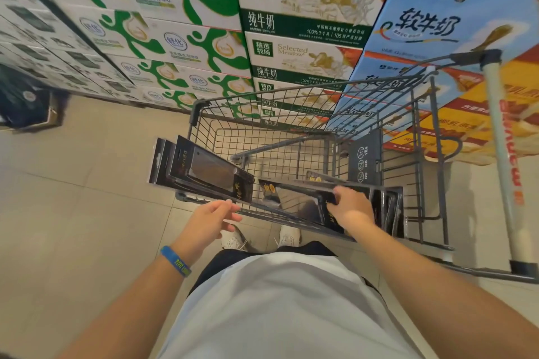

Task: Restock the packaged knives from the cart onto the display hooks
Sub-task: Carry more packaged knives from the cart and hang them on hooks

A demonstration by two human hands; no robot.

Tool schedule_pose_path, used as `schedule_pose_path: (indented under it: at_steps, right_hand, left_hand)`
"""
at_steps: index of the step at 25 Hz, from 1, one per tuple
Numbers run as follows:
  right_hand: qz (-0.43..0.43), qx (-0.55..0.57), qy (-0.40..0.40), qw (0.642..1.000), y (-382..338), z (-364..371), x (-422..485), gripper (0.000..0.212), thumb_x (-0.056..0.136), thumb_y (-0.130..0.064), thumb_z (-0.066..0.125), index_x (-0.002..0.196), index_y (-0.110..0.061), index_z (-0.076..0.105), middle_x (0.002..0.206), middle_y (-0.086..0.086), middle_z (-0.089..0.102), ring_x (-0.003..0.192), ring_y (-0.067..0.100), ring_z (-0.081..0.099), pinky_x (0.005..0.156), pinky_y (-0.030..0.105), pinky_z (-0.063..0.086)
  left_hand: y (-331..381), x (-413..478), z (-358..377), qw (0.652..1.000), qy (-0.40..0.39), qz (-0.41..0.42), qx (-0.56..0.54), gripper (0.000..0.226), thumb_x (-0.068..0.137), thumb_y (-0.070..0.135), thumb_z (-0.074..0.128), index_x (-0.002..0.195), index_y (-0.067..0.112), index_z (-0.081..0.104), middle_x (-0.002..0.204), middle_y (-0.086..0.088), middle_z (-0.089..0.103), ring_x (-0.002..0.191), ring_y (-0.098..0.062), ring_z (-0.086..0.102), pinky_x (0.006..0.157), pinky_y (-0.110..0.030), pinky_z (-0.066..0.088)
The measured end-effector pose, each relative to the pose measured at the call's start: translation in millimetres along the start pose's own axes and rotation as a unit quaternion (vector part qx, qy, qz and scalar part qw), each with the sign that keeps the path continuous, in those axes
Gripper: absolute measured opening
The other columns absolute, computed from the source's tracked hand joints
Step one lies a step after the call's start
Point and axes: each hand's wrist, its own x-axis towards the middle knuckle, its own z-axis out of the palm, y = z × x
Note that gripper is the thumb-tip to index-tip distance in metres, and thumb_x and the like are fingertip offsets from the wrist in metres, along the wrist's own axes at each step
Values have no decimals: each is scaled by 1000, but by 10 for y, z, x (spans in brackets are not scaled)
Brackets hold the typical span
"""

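Note:
A grey wire shopping cart (294, 114) stands in front of me. My left hand (214, 217) holds the near end of a stack of black packaged knives (201, 172) over the cart's left rim, thumb on top and fingers beneath. My right hand (351, 207) reaches into the basket and grips another black packaged knife (297, 202) by its near end, thumb on its upper face. More black packages (389, 210) stand on edge in the basket to the right of that hand. No display hooks are in view.
Stacked milk cases (300, 17) form a wall directly behind the cart, with blue cases (431, 23) to the right. The cart's handle (500, 160) runs along the right. A dark bin or bag (22, 102) sits on the tiled floor (87, 198) at the left.

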Motion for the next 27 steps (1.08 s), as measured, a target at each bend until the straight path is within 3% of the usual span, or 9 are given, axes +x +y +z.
schedule_pose_path:
  at_steps: [3, 6, 12, 15, 18, 20, 22, 25, 27]
  right_hand:
    - [42, 32, -22, 998, 138, 125, -122, 19, 96, -42, 65, 102, -27, 76, 76, -8, 60, 70, 17, 53, 69, 28, 43]
    - [41, 58, -28, 997, 149, 100, -124, 21, 99, -41, 63, 102, -24, 76, 76, -6, 59, 71, 17, 55, 69, 30, 44]
    - [-51, 92, 80, 991, -174, -239, -251, 29, 99, -35, 60, 73, -26, 49, 70, -8, 55, 68, 17, 56, 49, 24, 30]
    - [-129, 57, 121, 983, -403, -499, -414, 8, 99, -28, 57, 94, -26, 63, 83, -4, 65, 80, 23, 63, 58, 27, 39]
    - [-226, -5, 178, 958, -604, -843, -610, 27, 100, -23, 55, 124, -31, 66, 100, 1, 69, 93, 27, 66, 75, 35, 49]
    - [-295, -2, 240, 925, -683, -1125, -739, 35, 99, -21, 60, 133, -30, 66, 100, 1, 72, 89, 25, 69, 76, 35, 54]
    - [-338, 3, 266, 903, -757, -1448, -856, 39, 99, -22, 62, 137, -31, 64, 103, -1, 74, 90, 21, 71, 79, 33, 58]
    - [-379, 65, 284, 878, -921, -1950, -1032, 46, 97, -23, 66, 141, -35, 58, 123, -6, 72, 104, 14, 70, 90, 34, 59]
    - [-399, 106, 305, 858, -1071, -2302, -1188, 48, 95, -24, 69, 141, -36, 58, 128, -10, 70, 107, 12, 69, 91, 37, 59]
  left_hand:
    - [36, -26, 9, 1000, 3, 3, -1, 32, 103, 36, 44, 96, 24, 73, 85, 5, 76, 63, -8, 66, 58, -24, 44]
    - [71, -36, 1, 1000, -1, 8, 11, 32, 103, 37, 43, 98, 23, 72, 86, 4, 76, 63, -7, 66, 56, -22, 45]
    - [287, 3, -41, 999, -6, 43, 27, 31, 103, 34, 45, 99, 20, 72, 83, 2, 76, 60, -6, 65, 54, -22, 43]
    - [486, 22, -12, 997, -18, 69, 32, 29, 103, 33, 46, 100, 19, 72, 85, -1, 76, 62, -7, 64, 56, -22, 43]
    - [714, 83, -26, 987, -27, 130, 90, 22, 98, 34, 57, 114, 21, 66, 102, 4, 74, 91, -15, 69, 69, -24, 51]
    - [873, 178, -68, 961, -21, 169, 216, 59, 88, 41, 70, 140, 24, 49, 133, 5, 58, 122, -20, 57, 92, -30, 50]
    - [1068, 252, -96, 936, -14, 204, 286, 103, 74, 51, 80, 155, 21, 23, 156, -1, 34, 142, -23, 35, 112, -39, 37]
    - [1484, 308, -159, 923, -38, 238, 300, 141, 49, 76, 79, 158, 24, 5, 165, -3, 13, 151, -24, 14, 119, -50, 27]
    - [1813, 302, -256, 919, -40, 287, 266, 152, 37, 83, 77, 158, 25, 4, 165, -1, 11, 151, -23, 13, 118, -49, 27]
